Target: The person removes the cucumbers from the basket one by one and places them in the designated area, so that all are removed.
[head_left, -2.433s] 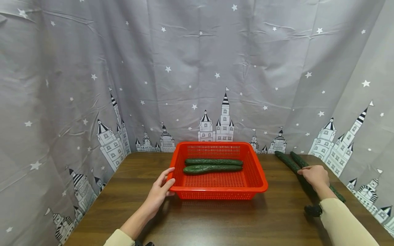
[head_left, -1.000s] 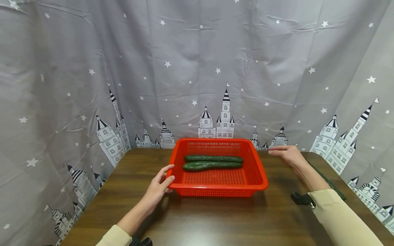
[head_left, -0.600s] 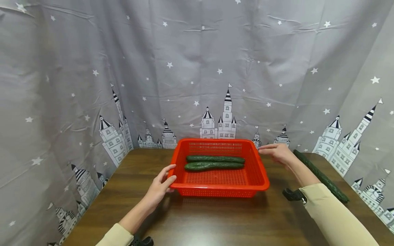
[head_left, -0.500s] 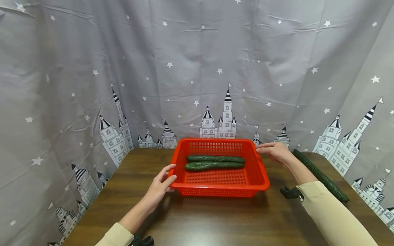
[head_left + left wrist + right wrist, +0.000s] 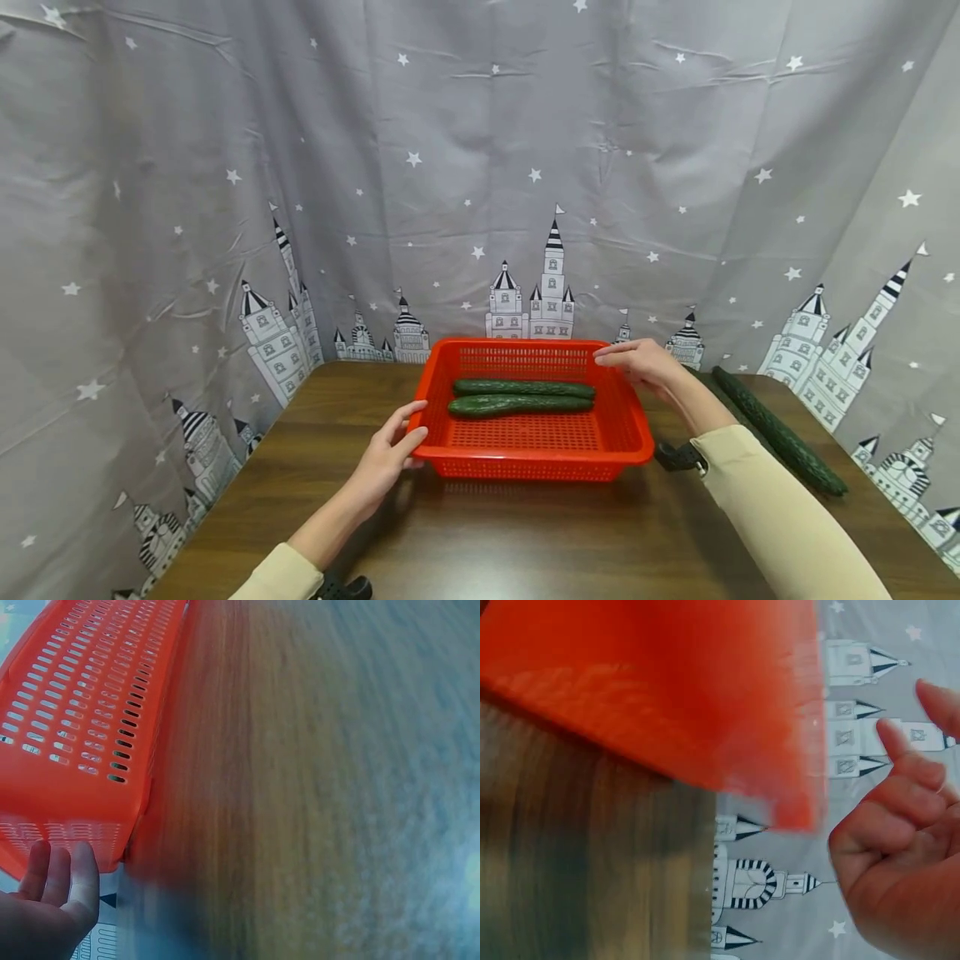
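My left hand (image 5: pixel 386 454) holds the left rim of a red plastic basket (image 5: pixel 540 457) near its front corner. In the left wrist view, fingertips (image 5: pixel 84 859) rest against the basket's slotted end wall. Inside the basket lie two long dark green cucumbers (image 5: pixel 517 405), side by side and crosswise. My right hand (image 5: pixel 648 364) hovers over the basket's back right corner and holds nothing. The right wrist view shows this right hand (image 5: pixel 907 832) with some fingers bent and others stretched out, apart from the blurred basket.
Two more cucumbers lie on the right of the brown wooden table (image 5: pixel 480 542): one (image 5: pixel 780 433) in plain view, the other (image 5: pixel 708 383) partly behind the right forearm. A grey curtain (image 5: pixel 480 167) with castles and stars stands behind the table.
My right hand has left the cucumbers at the right and moved left, over the basket's right rim. The left hand has stayed on the basket, and both cucumbers inside lie as before.
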The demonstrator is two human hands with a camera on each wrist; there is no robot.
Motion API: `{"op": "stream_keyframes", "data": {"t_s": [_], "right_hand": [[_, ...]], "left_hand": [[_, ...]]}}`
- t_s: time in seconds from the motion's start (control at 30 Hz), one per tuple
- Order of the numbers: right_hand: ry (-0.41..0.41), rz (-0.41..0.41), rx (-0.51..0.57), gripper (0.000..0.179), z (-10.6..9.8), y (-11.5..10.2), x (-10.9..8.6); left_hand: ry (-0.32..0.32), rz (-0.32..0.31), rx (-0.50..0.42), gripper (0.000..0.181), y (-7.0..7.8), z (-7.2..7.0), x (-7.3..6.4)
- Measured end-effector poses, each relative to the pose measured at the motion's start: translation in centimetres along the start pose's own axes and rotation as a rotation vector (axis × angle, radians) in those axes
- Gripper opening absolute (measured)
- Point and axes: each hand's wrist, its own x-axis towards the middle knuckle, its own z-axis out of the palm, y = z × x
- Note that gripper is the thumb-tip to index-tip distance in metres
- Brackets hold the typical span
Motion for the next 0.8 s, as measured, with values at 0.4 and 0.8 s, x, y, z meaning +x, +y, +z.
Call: {"op": "stream_keyframes", "data": {"t_s": [0.4,0.8], "right_hand": [[-0.039,-0.028,-0.058,0.049,-0.8,-2.4,0.7],[-0.092,-0.033,-0.086,0.047,0.9,-2.9,2.7]], "left_hand": [[0.001,0.0,0.002,0.048,0.0,0.2,0.2],[0.009,-0.011,-0.001,0.048,0.0,0.1,0.1]]}}
